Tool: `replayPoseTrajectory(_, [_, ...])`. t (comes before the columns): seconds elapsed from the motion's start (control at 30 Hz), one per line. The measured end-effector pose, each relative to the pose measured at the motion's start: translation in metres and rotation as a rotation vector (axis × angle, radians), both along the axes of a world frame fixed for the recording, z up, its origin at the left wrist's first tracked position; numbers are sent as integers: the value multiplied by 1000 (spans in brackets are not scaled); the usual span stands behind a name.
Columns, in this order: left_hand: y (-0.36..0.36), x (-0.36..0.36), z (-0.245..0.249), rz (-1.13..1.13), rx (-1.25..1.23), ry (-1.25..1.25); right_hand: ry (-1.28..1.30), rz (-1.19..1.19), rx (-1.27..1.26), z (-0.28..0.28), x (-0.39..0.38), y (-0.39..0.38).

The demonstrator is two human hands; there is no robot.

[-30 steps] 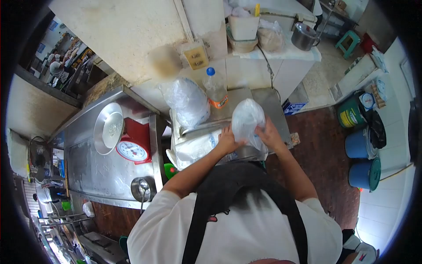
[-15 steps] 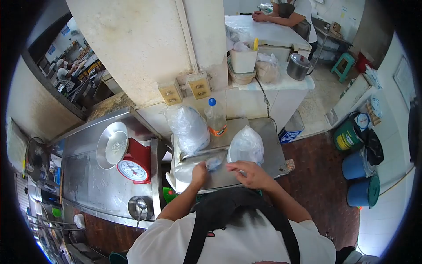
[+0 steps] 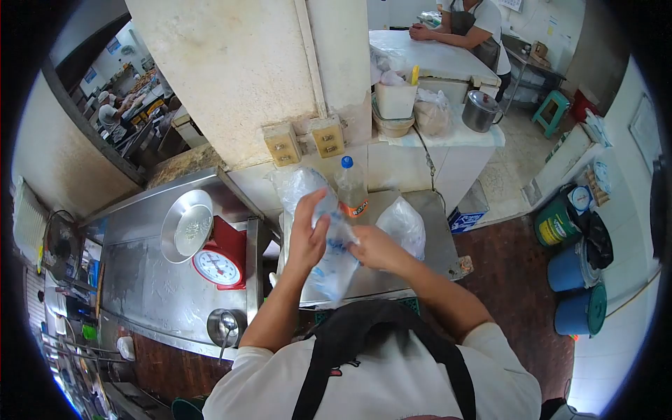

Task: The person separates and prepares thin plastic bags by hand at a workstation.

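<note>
A clear plastic bag with blue print (image 3: 329, 269) hangs spread out between my two hands above the metal table. My right hand (image 3: 374, 246) is closed on the bag's right edge. My left hand (image 3: 308, 234) is raised at its left side, fingers stretched and apart, against or very near the plastic. Behind the hands stand a full clear bag (image 3: 302, 183), partly covered, and a bottle with a blue cap and orange label (image 3: 350, 183). Another filled bag (image 3: 404, 227) sits just right of my right hand.
On the left, a red dial scale (image 3: 227, 252) with a metal pan (image 3: 187, 225) stands in a steel basin, near a small pot with a spoon (image 3: 226, 327). A lidded pot (image 3: 480, 112) is on the back counter. Another person (image 3: 476, 35) leans on a white surface.
The small crumpled bag is now opened out and larger between my hands. My left hand has risen and spread its fingers; my right hand has moved left and gripped the bag.
</note>
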State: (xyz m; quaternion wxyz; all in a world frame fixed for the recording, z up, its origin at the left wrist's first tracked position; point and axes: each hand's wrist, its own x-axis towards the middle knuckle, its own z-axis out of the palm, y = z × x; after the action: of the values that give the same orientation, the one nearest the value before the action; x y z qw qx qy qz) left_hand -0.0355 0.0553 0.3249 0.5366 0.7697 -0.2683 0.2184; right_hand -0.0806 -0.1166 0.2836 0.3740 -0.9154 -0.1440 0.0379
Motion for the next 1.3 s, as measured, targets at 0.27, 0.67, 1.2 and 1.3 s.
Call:
replayPoseTrajectory(0.27, [-74, -34, 27, -863, 1121, 530, -107, 569, -394, -80, 27, 58])
replayPoseTrajectory(0.67, [-152, -108, 30, -1317, 693, 318, -242, 708, -418, -105, 3, 90])
replayPoseTrajectory(1.2, [76, 4, -42, 136, 201, 533, 90, 306, -2, 26, -41, -24])
replayPoseTrajectory(1.3, [90, 1, -75, -239, -156, 582, 90, 119, 216, 28, -48, -47])
